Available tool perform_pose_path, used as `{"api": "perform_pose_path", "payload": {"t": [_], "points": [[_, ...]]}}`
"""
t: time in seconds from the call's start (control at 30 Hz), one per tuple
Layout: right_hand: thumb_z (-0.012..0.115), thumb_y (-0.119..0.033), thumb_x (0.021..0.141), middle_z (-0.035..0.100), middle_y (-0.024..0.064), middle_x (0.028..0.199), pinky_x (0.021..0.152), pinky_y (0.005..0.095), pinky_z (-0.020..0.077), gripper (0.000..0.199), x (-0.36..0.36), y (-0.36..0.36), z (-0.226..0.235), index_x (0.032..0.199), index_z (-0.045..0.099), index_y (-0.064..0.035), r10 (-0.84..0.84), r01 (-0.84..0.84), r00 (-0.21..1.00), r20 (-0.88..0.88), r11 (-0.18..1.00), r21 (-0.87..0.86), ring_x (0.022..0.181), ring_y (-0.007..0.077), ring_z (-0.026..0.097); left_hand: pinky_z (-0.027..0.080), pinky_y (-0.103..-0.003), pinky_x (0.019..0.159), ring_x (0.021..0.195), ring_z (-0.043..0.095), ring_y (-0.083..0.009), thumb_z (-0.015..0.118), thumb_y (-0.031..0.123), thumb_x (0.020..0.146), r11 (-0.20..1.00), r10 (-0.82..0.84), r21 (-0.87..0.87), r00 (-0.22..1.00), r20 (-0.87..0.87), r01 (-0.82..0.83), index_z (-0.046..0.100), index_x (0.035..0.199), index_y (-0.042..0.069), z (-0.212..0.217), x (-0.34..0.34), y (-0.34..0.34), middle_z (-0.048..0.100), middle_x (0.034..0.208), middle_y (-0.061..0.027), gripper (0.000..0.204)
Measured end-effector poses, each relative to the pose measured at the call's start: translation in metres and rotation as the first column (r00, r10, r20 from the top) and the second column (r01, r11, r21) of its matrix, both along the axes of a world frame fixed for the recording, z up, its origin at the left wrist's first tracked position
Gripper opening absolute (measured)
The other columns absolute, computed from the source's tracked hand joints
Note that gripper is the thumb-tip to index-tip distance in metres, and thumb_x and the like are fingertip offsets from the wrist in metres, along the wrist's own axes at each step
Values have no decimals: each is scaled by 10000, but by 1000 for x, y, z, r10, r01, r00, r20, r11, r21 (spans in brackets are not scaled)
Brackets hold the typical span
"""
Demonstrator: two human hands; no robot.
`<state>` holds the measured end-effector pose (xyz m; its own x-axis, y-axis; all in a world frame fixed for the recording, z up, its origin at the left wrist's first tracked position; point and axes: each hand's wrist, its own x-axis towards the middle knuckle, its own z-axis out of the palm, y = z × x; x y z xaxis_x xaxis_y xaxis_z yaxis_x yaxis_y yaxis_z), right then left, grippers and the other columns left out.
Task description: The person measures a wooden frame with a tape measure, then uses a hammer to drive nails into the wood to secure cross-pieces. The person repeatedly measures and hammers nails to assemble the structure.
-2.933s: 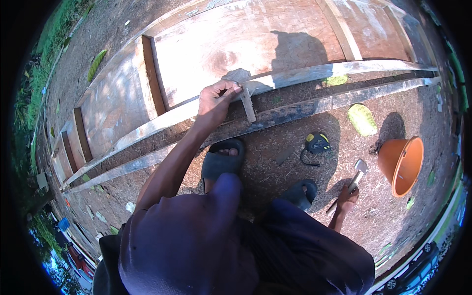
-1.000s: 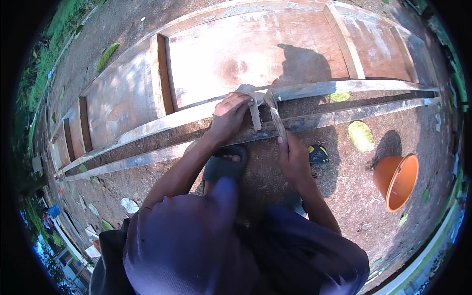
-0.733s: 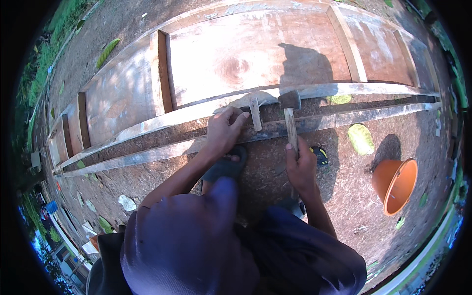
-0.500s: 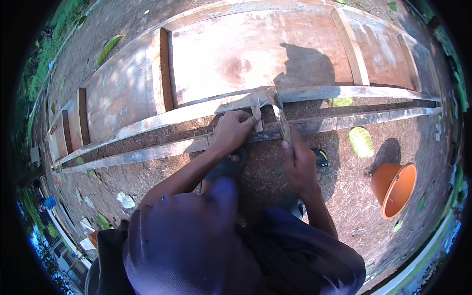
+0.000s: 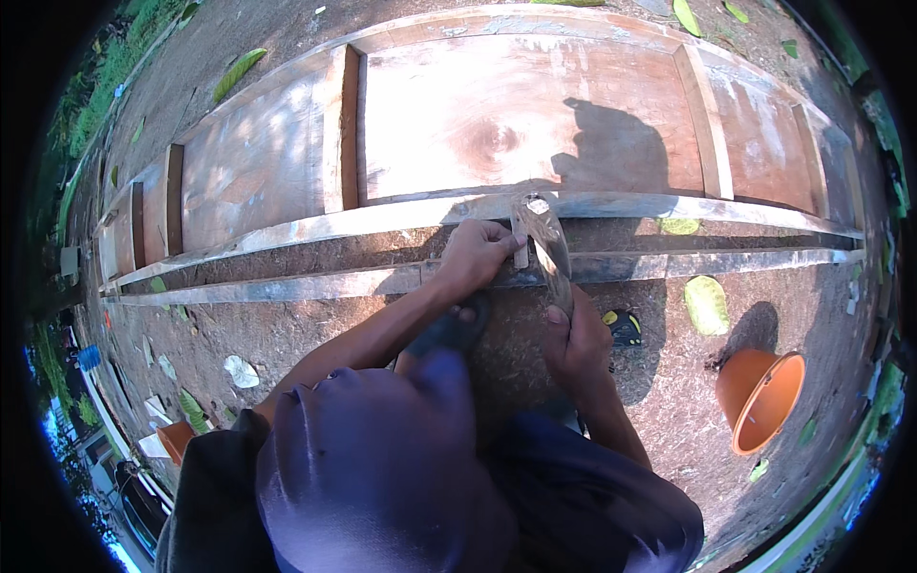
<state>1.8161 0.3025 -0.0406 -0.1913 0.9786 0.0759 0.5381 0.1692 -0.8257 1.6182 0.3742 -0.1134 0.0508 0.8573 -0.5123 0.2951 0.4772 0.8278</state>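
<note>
A small flat strip of wood (image 5: 521, 250) is pinched upright in the fingers of my left hand (image 5: 473, 260), against the near rail (image 5: 382, 219) of a large wooden panel frame (image 5: 430, 124). My right hand (image 5: 579, 342) is wrapped round the lower end of a rough wooden stick (image 5: 551, 248). Its pale, broad upper end lies over the rail, just right of the strip. A second long timber (image 5: 334, 287) runs nearer to me, below the first rail. Whether the strip touches the rail cannot be made out.
An orange bucket (image 5: 759, 401) lies tilted on the ground at right, and part of another orange container (image 5: 175, 439) shows at left. Leaves, such as a large yellow-green one (image 5: 706, 306), are scattered about. Crossbars (image 5: 341, 129) divide the panel. My foot in a dark shoe (image 5: 623, 328) is below the timber.
The view has shifted, so the panel sits lower in the picture. The stick's upper end has come closer to the strip and now shows its pale end face. Both hands keep their hold.
</note>
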Motion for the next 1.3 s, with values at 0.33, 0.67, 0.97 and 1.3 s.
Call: {"api": "perform_pose_path", "payload": {"t": [0.33,0.67,0.97,1.3], "points": [[564,-246,1040,678,265,989,758,539,542,344,7,-5,-3,1269,560,12,-25,29,999,44,995,-95,898,493,678,485,-379,619,604,611,-160,747,403,929,998,-15,-62,996,-86,10,804,922,27,3,-1,0,671,658,-110,381],[537,-320,1063,650,253,849,643,484,515,377,3,7,-3,1175,562,39,-125,127,990,63,992,-23,745,430,673,507,-399,655,659,661,-199,748,382,922,999,-28,-24,996,-83,26,809,969,32,11,2,9,722,730,-145,359],[528,-291,1053,675,236,866,726,519,542,400,-1,11,-29,1264,557,47,-106,128,984,144,980,-155,830,470,684,503,-396,648,648,646,-183,755,384,922,996,-85,-12,988,-127,84,804,938,18,11,5,8,711,716,-136,370],[523,-391,1076,665,160,807,630,396,547,434,3,-1,-67,1167,574,30,-62,100,971,229,982,-159,698,301,687,452,-324,591,650,559,-87,721,297,966,998,-60,-25,997,-52,58,783,892,-16,12,3,11,665,690,-15,327]]}}
